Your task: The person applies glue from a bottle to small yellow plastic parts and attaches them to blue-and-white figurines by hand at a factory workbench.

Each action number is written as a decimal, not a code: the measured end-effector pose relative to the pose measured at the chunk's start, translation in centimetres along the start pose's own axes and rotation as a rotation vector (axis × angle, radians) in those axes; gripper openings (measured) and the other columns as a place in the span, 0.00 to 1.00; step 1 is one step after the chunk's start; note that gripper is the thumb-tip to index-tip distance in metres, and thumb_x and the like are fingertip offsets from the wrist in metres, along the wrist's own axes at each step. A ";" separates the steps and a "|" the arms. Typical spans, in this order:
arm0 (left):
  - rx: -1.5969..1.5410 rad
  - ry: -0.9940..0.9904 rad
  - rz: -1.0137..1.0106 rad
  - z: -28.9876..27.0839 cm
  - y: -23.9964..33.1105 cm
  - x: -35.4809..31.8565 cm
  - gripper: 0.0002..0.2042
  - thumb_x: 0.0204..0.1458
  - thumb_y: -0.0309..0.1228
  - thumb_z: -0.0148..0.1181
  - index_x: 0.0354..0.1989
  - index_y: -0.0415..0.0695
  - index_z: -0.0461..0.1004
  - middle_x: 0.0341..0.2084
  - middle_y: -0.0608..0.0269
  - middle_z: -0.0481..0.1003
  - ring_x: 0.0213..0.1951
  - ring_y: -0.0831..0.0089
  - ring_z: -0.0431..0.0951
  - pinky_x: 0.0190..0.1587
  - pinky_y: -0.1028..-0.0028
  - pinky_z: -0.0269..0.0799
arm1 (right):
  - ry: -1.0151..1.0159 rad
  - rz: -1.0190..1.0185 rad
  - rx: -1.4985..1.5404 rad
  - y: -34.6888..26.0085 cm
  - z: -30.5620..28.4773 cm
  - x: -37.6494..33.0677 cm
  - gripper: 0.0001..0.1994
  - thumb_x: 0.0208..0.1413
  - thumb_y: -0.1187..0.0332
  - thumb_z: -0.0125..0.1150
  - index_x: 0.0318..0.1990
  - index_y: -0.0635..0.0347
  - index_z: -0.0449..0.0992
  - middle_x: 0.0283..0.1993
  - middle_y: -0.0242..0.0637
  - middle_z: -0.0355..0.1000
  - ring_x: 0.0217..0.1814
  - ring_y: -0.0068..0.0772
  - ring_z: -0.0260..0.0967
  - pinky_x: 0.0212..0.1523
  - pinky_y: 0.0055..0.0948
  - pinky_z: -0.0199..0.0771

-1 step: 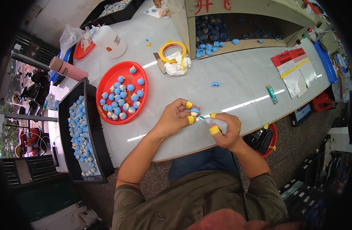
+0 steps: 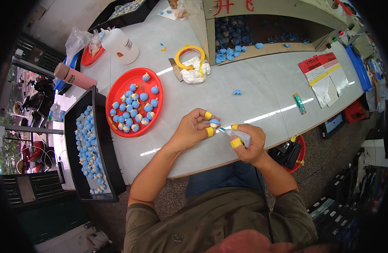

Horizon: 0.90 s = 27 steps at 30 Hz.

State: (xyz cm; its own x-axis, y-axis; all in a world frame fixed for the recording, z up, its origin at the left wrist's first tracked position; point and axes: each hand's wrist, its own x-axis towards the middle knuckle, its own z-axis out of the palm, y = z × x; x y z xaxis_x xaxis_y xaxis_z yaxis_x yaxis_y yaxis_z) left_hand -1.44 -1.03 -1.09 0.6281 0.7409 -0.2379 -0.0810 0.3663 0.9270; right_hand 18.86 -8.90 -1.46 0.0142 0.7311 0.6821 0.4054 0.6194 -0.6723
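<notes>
A red-and-yellow label sheet (image 2: 324, 67) is lying on the counter (image 2: 227, 101); left hand (image 2: 193, 129) fingers are pinching a small blue piece (image 2: 214, 122), right hand (image 2: 249, 145) gripping a small squeeze bottle (image 2: 240, 135).

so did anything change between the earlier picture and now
Nothing visibly changed. The left hand pinches a small blue piece as before, the right hand holds the small white bottle with its tip at it, and the red tray of blue pieces sits in the same place.
</notes>
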 end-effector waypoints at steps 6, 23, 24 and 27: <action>-0.014 0.026 -0.041 0.1 0.5 -0.1 0.17 0.47 0.16 0.62 0.44 0.37 0.66 0.48 0.50 0.73 0.49 0.65 0.77 0.53 0.69 0.73 | 0.020 0.018 0.001 -0.1 -0.1 0.2 0.12 0.44 0.77 0.63 0.38 0.69 0.71 0.26 0.47 0.74 0.21 0.39 0.73 0.23 0.28 0.71; -0.109 0.071 -0.141 -0.1 1.2 -0.2 0.18 0.49 0.23 0.65 0.47 0.41 0.67 0.45 0.55 0.75 0.47 0.64 0.78 0.45 0.73 0.77 | 0.199 0.337 0.179 -0.1 -1.6 -0.7 0.14 0.55 0.75 0.58 0.48 0.69 0.69 0.33 0.34 0.71 0.33 0.17 0.66 0.35 0.20 0.68; -0.111 0.069 -0.136 -0.1 1.3 -0.2 0.18 0.49 0.23 0.65 0.47 0.41 0.67 0.45 0.55 0.75 0.47 0.64 0.78 0.45 0.73 0.77 | 0.209 0.388 0.215 0.0 -1.9 -0.6 0.14 0.55 0.75 0.57 0.48 0.69 0.69 0.35 0.34 0.71 0.34 0.17 0.66 0.36 0.19 0.68; -0.114 0.068 -0.155 -0.1 1.4 -0.4 0.18 0.49 0.23 0.65 0.47 0.41 0.67 0.44 0.56 0.75 0.46 0.64 0.79 0.44 0.74 0.77 | 0.221 0.473 0.261 0.1 -2.9 -0.7 0.13 0.55 0.77 0.57 0.48 0.68 0.69 0.37 0.33 0.70 0.36 0.16 0.65 0.38 0.18 0.67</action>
State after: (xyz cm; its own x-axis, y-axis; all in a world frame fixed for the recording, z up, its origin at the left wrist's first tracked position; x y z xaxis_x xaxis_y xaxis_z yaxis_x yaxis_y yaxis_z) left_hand -1.82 -0.75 0.29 0.5867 0.7055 -0.3974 -0.0773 0.5373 0.8398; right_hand 21.53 -10.18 -1.20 0.3409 0.8857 0.3152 0.0705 0.3103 -0.9480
